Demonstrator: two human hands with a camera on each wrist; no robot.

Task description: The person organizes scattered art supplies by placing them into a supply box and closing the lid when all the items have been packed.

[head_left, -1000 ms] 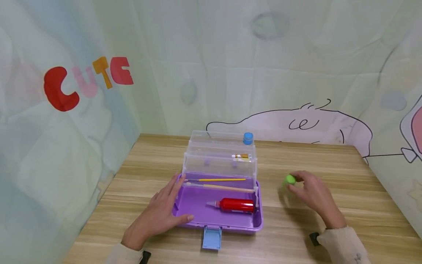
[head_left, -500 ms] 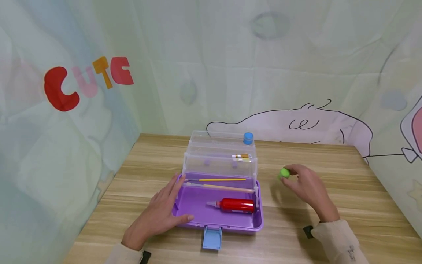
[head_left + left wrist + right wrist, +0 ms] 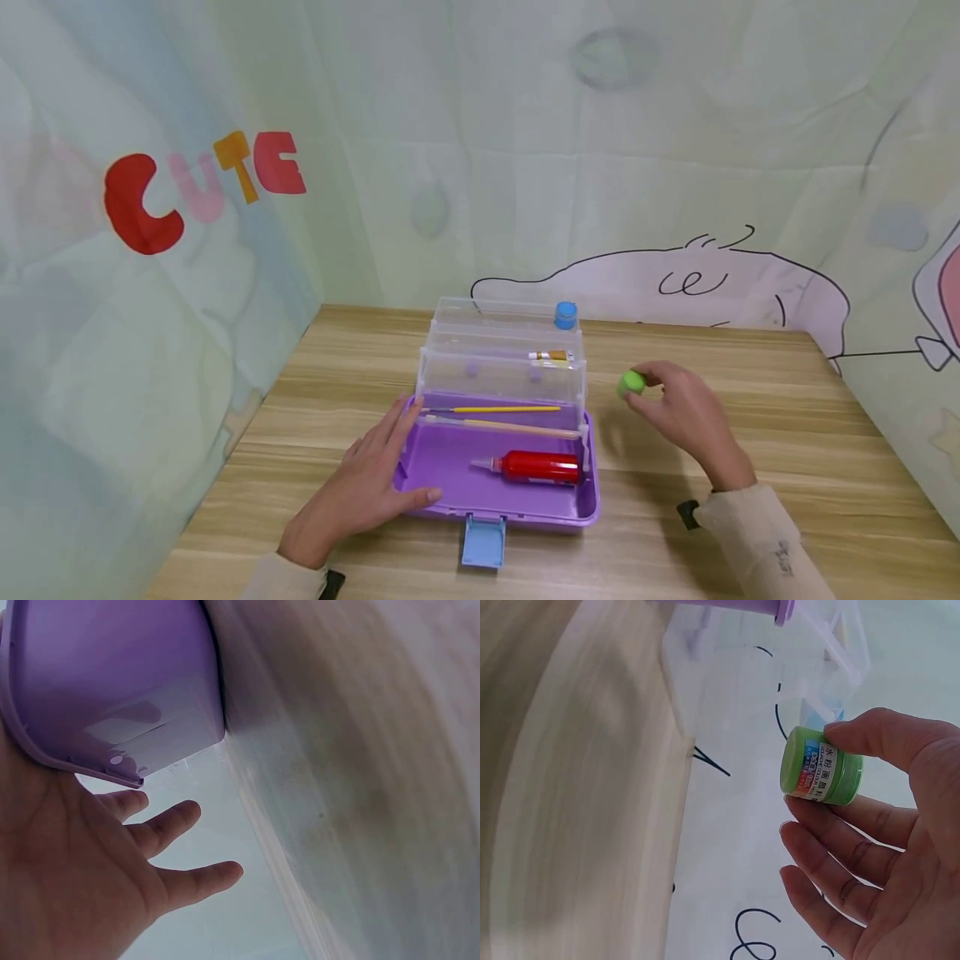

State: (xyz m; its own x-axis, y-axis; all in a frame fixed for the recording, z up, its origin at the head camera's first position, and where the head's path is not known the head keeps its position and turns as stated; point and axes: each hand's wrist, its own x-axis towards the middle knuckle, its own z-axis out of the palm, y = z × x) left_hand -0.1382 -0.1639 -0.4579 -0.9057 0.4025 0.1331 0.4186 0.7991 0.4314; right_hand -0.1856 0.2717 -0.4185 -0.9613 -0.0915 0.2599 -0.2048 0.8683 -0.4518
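Note:
Between thumb and fingers, my right hand (image 3: 686, 412) pinches a small green paint jar (image 3: 632, 383) to the right of the box. Its label, marked gouache colour, shows on the jar (image 3: 821, 766) in the right wrist view. My left hand (image 3: 367, 483) rests on the left rim of the purple box (image 3: 465, 492), fingers spread and straight. Inside the box lies a red bottle (image 3: 540, 467) with a clear nozzle. A yellow-handled paintbrush (image 3: 506, 409) and a paler paintbrush (image 3: 517, 428) lie across its back part.
Clear tiered trays (image 3: 495, 375) fold out behind the box, holding a small paint tube (image 3: 547, 356) and a blue paint jar (image 3: 566, 315). A light blue latch (image 3: 483, 542) hangs at the front. The wooden table (image 3: 787, 400) meets a printed cloth backdrop (image 3: 637, 167).
My right hand has moved left and farther back with the green paint jar, closer to the trays. My left hand has stayed on the box rim.

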